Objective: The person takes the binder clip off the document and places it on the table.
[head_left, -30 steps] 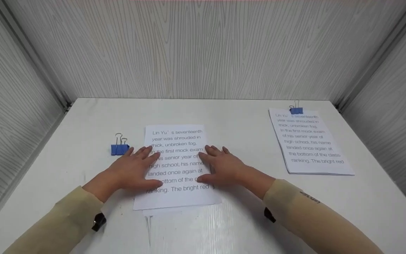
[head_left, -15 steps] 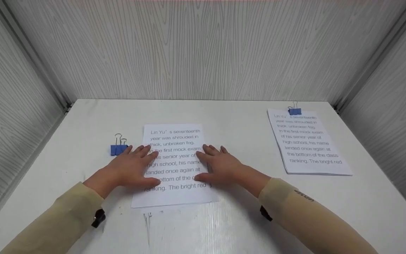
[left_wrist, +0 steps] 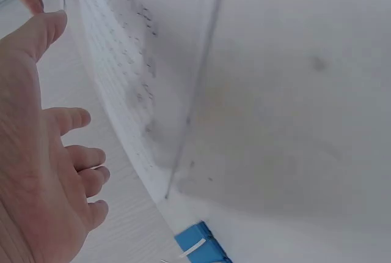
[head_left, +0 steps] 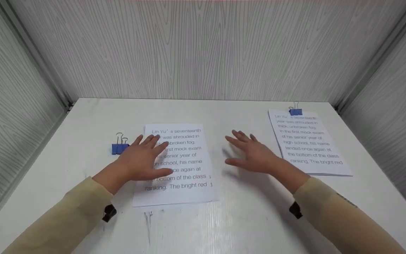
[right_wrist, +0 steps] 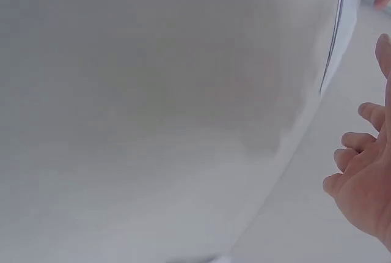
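Note:
A stack of printed paper (head_left: 189,163) lies flat on the table, left of the middle in the head view. Over its left edge is my left hand (head_left: 137,160), fingers spread and holding nothing; the left wrist view shows a gap between that hand and the sheets (left_wrist: 116,61). My right hand (head_left: 254,153) hovers above the table, to the right of this stack and apart from it, its fingers loosely extended. Close to the left fingertips stands a loose blue binder clip (head_left: 118,149) with its wire handles up.
Another printed stack (head_left: 310,146) lies at the right of the table (head_left: 231,218), with a blue binder clip (head_left: 295,112) on its top edge. Grained panels (head_left: 203,49) enclose the table at the back and both sides.
My right hand has come off the stack's right edge and moved right, over the table. My left hand has shifted slightly up and to the right over the pages. The stacks stay put.

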The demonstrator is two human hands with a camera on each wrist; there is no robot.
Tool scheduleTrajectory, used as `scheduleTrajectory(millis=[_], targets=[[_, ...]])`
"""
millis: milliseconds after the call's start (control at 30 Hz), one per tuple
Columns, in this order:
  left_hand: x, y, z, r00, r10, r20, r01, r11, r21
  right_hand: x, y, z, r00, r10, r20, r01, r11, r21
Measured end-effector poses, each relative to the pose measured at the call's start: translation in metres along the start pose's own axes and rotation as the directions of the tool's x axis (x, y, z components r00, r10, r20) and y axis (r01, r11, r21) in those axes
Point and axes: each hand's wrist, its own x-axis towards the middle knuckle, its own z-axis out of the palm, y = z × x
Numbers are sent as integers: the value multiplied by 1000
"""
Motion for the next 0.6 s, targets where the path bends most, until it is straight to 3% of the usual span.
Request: scheduleTrajectory(millis=[167, 333, 600], targets=[[27, 38, -22, 998, 17, -55, -17, 1000, 6, -35, 51, -25, 998, 52, -48, -51, 998, 22], [58, 86, -40, 993, 85, -80, -84, 996, 23, -66, 94, -41, 988, 132, -76, -130, 991, 28], [93, 163, -40, 982, 158, -103, -155, 987, 38, -106, 138, -60, 955, 287, -71, -284, 957, 50]])
